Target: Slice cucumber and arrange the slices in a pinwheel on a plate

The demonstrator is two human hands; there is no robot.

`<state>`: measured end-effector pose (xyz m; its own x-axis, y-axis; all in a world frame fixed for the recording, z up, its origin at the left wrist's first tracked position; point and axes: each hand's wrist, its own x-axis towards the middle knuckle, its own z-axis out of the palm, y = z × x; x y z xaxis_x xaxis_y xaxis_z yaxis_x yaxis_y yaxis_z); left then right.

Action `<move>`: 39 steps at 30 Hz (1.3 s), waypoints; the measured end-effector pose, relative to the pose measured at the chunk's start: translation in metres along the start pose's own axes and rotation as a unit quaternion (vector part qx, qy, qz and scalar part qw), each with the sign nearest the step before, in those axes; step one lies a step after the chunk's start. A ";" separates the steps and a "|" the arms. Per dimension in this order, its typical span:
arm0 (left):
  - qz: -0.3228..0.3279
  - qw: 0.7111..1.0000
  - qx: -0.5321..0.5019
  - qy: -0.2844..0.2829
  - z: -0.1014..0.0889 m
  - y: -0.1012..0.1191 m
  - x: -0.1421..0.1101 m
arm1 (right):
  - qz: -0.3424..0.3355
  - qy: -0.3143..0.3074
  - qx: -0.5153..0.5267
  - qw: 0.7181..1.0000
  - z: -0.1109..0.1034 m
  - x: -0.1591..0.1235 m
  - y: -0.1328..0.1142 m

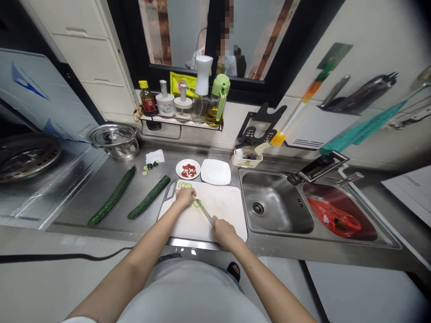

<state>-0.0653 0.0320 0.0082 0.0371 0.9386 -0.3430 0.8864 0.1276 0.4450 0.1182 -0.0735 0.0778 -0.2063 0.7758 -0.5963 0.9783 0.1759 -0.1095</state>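
Observation:
My right hand (225, 232) is wrapped round the handle of a knife (206, 214), whose blade points up and left across the white cutting board (218, 202). A round cucumber slice (197, 203) lies at the blade's far end. Close to it, my left hand (184, 197) rests low over the board with its fingers curled together; what they hold, if anything, is hidden. Just beyond that hand, several pale green cucumber slices (185, 185) lie near the board's top left corner.
Two whole cucumbers (150, 197) lie left of the board. Behind it stand a plate of small red pieces (188, 170) and a white square plate (216, 172). A lidded steel pot (116, 141) is back left. The sink (276, 202) adjoins on the right, a red bag (336, 219) in its second basin.

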 end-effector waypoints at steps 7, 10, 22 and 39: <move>-0.002 1.000 0.011 0.004 0.001 0.001 0.000 | -0.026 0.011 -0.021 0.999 -0.008 0.000 0.005; -0.001 1.000 0.014 0.004 0.001 0.000 0.001 | -0.020 0.012 -0.027 0.999 -0.008 0.003 0.007; 0.001 1.000 0.012 0.008 0.000 0.002 0.000 | -0.032 0.040 -0.063 0.997 -0.008 0.009 0.014; 0.013 0.998 0.033 0.042 0.003 0.010 -0.014 | 0.098 0.125 0.121 0.980 0.027 0.000 0.042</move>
<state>-0.0553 0.0194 0.0155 0.0235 0.9654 -0.2597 0.9144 0.0843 0.3961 0.1596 -0.0825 0.0523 0.0165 0.9096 -0.4151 0.9692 -0.1166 -0.2168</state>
